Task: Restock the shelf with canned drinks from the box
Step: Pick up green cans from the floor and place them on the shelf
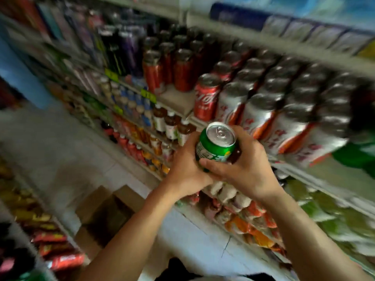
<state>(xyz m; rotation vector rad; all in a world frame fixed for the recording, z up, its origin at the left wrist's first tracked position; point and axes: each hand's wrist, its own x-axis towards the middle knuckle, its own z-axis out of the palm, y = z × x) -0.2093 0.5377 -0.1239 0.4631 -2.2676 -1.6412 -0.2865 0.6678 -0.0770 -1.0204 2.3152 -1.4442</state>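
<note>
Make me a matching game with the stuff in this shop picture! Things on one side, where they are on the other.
Things:
1. green can
2. red cola can
3. cardboard box
4. brown bottles

Places:
A. on the floor, below the arms
B. held in both hands
C. front of the can shelf, left of the white cans
D. one shelf down, left of the hands

Pairs: 1-B, 2-C, 3-A, 4-D

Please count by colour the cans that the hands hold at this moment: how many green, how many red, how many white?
Green can: 1, gripped by the left hand and the right hand
Red cans: 0 held
White cans: 0 held
Total held: 1
</note>
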